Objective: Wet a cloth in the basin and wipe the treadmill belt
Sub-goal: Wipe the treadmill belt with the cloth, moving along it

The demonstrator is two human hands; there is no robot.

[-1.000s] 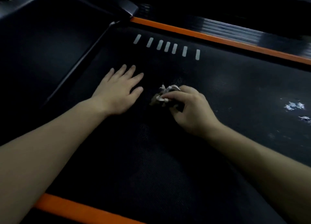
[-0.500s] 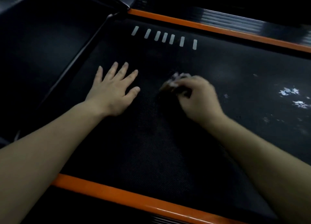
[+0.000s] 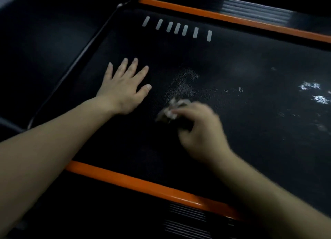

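The black treadmill belt (image 3: 250, 131) fills the middle of the view. My right hand (image 3: 202, 131) is blurred with motion and grips a small crumpled cloth (image 3: 170, 109), pressed on the belt. Just beyond the cloth lies a pale damp smear (image 3: 184, 82). My left hand (image 3: 125, 88) rests flat on the belt, fingers spread, to the left of the cloth. The basin is out of sight.
Orange side rails run along the near edge (image 3: 143, 183) and the far edge (image 3: 232, 19) of the belt. A row of white dashes (image 3: 176, 28) marks the belt's far side. White smudges (image 3: 315, 91) sit at the right. A dark motor cover (image 3: 44, 41) rises at the left.
My right hand has pulled the cloth back toward me, leaving a pale smear where it rubbed. The left hand stays flat in the same spot. The view has tilted down a little.
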